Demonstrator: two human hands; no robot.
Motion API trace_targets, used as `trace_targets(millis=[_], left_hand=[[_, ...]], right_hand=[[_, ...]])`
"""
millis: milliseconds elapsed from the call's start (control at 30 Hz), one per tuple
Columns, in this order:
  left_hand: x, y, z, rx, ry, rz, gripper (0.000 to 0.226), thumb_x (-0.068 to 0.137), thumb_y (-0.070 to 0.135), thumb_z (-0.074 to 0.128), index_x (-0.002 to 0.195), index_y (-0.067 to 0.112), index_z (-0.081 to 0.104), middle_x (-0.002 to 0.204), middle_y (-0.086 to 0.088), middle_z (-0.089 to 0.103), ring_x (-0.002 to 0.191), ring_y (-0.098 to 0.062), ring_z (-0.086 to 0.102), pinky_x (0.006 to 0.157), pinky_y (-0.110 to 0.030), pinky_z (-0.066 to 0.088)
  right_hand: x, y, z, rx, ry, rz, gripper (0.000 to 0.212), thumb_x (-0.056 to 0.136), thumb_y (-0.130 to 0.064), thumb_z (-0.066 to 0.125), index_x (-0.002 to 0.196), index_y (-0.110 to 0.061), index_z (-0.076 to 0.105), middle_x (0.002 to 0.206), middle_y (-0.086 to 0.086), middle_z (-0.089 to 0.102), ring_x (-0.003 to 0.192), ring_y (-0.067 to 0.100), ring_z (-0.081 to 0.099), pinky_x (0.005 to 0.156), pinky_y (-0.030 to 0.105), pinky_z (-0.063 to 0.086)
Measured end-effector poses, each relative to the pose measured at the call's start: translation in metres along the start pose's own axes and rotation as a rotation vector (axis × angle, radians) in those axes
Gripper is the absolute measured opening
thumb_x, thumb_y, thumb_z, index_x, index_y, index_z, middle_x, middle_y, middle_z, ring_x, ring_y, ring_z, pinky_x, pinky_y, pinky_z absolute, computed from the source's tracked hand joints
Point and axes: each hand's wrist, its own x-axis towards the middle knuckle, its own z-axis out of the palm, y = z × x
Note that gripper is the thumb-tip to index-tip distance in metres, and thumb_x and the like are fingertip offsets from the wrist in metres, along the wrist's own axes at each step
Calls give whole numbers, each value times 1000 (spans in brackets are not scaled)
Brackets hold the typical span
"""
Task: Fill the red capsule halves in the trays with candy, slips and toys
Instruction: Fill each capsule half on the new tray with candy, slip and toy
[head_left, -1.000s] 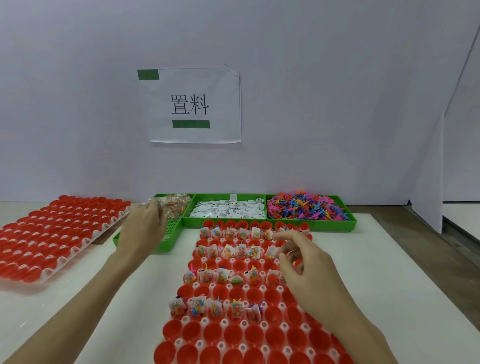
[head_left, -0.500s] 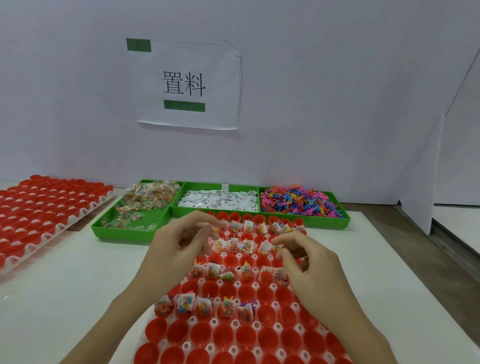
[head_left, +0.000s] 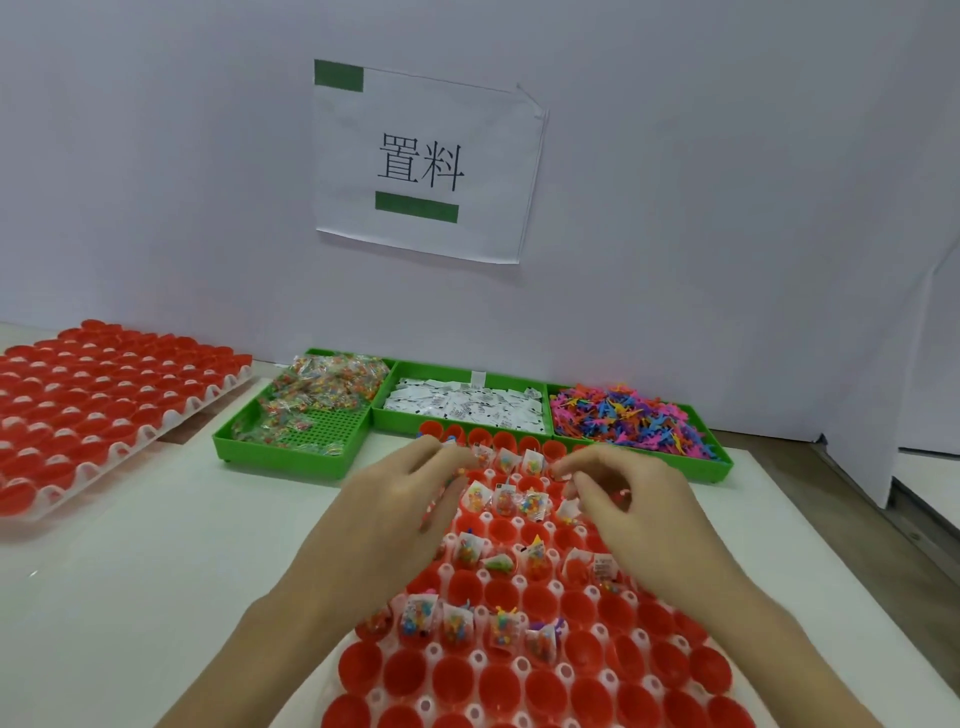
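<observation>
Hands are working over the near tray (head_left: 540, 670) of red capsule halves (head_left: 550, 691), which is sitting at six o'clock on the white table (head_left: 130, 571). The left hand (head_left: 400, 519) is curling its fingers close together around small candy bags; how many it is holding I cannot tell. The right hand (head_left: 634, 504) is pinching narrow at its fingertips, and whatever is between them is too small to name. Far rows are carrying candy packets (head_left: 509, 501), several with toys too, while the rows nearest the person are standing bare, so roughly half looks done. At twelve o'clock the green bins are holding candy (head_left: 322, 389), slips (head_left: 467, 405) and toys (head_left: 628, 421). At ten o'clock a second tray (head_left: 98, 400) is waiting, apparently unfilled.
</observation>
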Motion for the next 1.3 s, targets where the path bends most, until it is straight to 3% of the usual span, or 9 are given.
trace_targets(millis=[100,233,367,500,733,900,1067,1167,1300], left_hand=[[-1,0,-3,147,-70,76,26,88,1,75,112,10,71,96,-2,66,78,-21,66,61,-37,58],[0,-1,-4,219,-124,146,27,83,-1,76,108,8,71,93,-3,64,81,-23,64,65,-36,57],[0,-3,-5,239,-144,176,30,78,-3,79,105,7,72,89,-4,63,77,-24,61,64,-34,55],[0,-8,-4,320,-132,278,24,81,-4,76,101,8,72,88,-3,62,77,-24,57,73,-29,48],[0,-11,-2,374,-109,276,19,86,-5,68,100,7,70,89,-5,61,76,-26,52,76,-32,38],[-1,-13,-3,382,-127,267,20,84,-3,73,100,9,71,87,-3,60,76,-26,52,75,-30,40],[-3,-16,2,389,-138,290,24,86,-1,72,109,9,70,88,-1,60,79,-25,53,73,-35,48],[-4,-16,6,409,-119,290,28,94,5,68,121,6,67,91,-2,63,81,-25,54,76,-36,49],[-3,-15,5,399,-31,304,31,103,18,57,126,0,66,91,-1,68,80,-21,56,79,-33,43]], right_hand=[[51,3,4,-148,-101,11,16,100,-21,61,106,-29,74,87,-15,73,83,-2,66,74,12,50],[117,16,24,-234,-150,31,17,100,-21,64,111,-17,76,99,0,76,88,10,67,84,26,53],[158,34,47,-301,-218,81,16,96,-16,69,108,-11,78,104,10,76,92,20,70,84,30,55],[178,42,64,-349,-281,104,17,89,-19,78,102,-9,80,112,12,76,100,22,70,90,36,57],[189,47,77,-393,-285,104,25,85,-22,83,102,-6,77,123,14,70,113,28,66,99,38,53],[189,50,80,-385,-271,127,26,87,-19,81,105,-3,74,121,14,71,104,26,67,89,34,54],[182,53,79,-382,-220,62,12,89,-15,78,82,-10,70,98,9,74,79,15,58,76,30,49],[175,53,69,-314,-124,11,13,91,-17,76,86,-11,65,84,0,65,76,14,58,79,36,55],[148,47,52,-104,82,-70,14,93,-24,73,91,-15,63,80,-6,64,72,6,58,64,14,44]])
